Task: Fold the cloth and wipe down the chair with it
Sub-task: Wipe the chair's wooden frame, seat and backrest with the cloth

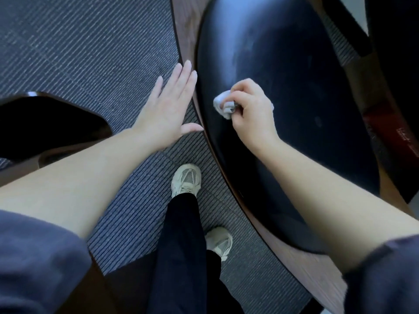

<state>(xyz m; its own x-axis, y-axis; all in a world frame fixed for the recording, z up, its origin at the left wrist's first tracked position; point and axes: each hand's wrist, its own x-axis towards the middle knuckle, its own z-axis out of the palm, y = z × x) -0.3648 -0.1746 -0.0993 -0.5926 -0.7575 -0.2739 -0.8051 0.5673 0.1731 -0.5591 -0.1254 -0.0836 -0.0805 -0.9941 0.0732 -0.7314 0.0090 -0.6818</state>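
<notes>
Hands: wiping chair with cloth pinched in right hand, left hand spread; next probably covering remaining seat.

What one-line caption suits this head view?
Right hand holds a bunched white cloth against the black chair seat; left hand open beside it.

Both arms stretched forward and down, forearms bare. Open-palmed left hand: palm down, fingers straight and close together, thumb splayed. Curled right hand: knuckles up, wrist bent, fingers pinching a wadded cloth.
</notes>
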